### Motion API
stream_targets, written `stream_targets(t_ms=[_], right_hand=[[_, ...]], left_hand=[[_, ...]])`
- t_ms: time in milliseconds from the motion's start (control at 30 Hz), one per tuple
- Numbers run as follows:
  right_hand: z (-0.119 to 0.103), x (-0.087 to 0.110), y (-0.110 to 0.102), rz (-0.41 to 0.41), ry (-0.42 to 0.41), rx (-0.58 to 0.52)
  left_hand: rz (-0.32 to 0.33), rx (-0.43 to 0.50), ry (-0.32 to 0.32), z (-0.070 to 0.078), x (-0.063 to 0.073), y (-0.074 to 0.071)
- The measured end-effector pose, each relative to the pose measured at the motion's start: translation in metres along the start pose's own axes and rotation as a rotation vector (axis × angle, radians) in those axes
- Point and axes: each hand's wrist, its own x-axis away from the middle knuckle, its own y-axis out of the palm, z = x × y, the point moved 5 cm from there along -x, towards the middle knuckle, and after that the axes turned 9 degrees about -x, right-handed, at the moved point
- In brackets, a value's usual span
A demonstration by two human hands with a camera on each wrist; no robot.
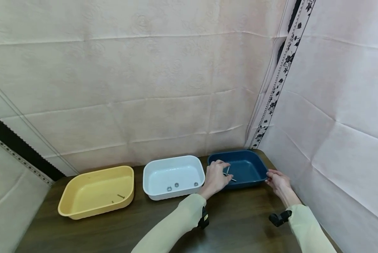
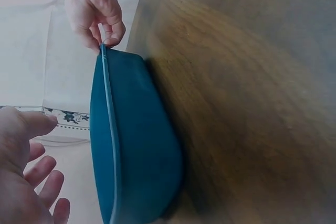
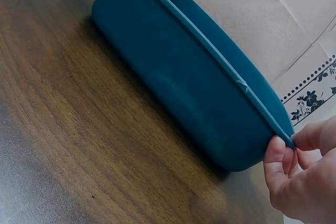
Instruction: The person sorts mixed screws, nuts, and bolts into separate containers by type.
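Observation:
A dark blue tray (image 1: 247, 165) stands at the right end of the table. My right hand (image 1: 279, 182) pinches the tray's right rim between thumb and fingers, which the right wrist view shows closely. Over the tray's left side is my left hand (image 1: 215, 177), its thumb and fingers (image 2: 42, 171) spread apart in the left wrist view. Thin silvery metal pieces, probably screws (image 1: 228, 170), show beside its fingertips in the head view; the hand covers part of them. I see nothing held in the left hand.
A white tray (image 1: 173, 162) with several metal nuts (image 1: 176, 185) sits left of the blue one. Farther left, a yellow tray (image 1: 81, 191) contains a few small brassy screws (image 1: 120, 196). Light cloth walls (image 1: 128, 88) enclose the wooden table (image 1: 233, 221) behind and at both sides.

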Motion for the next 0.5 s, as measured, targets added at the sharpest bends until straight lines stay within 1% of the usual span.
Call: stream_targets(t_ms=[200,300,433,500], right_hand=[[-0.002,-0.003,0.0,-0.006,-0.006,-0.022],[-0.004,-0.007,-0.001,-0.009,-0.009,-0.017],[-0.004,-0.011,-0.002,-0.01,-0.005,-0.004],[-0.004,-0.011,-0.002,-0.006,0.003,-0.008]], left_hand=[[0.054,0.096,-0.019,-0.016,0.019,-0.009],[0.093,0.13,-0.02,-0.023,0.028,-0.014],[0.127,0.149,-0.025,-0.033,0.042,-0.018],[0.126,0.16,-0.039,-0.039,0.051,-0.02]])
